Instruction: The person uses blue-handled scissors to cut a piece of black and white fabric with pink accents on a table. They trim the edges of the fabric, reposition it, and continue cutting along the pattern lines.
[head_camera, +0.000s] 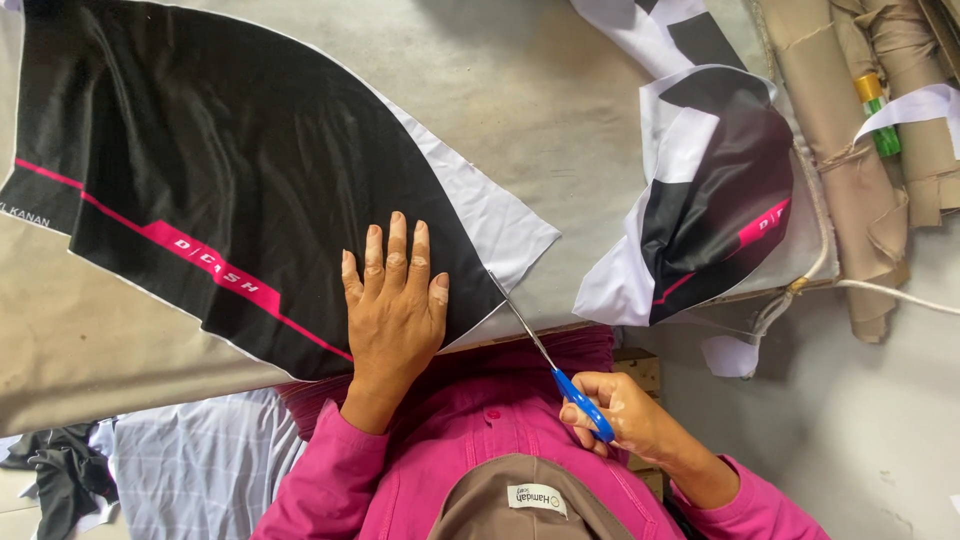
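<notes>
On the table (560, 110), the left hand (395, 300) lies flat, pinning the black fabric (250, 180); the right hand (620, 415) grips blue scissors (550, 365). Cutting well likely needs taut cloth and blades following the white edge.

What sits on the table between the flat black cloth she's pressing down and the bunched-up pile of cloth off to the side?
In the head view, only bare grey table lies between the black fabric panel and the bunched pile; the scissors reach in near the edge.
</notes>
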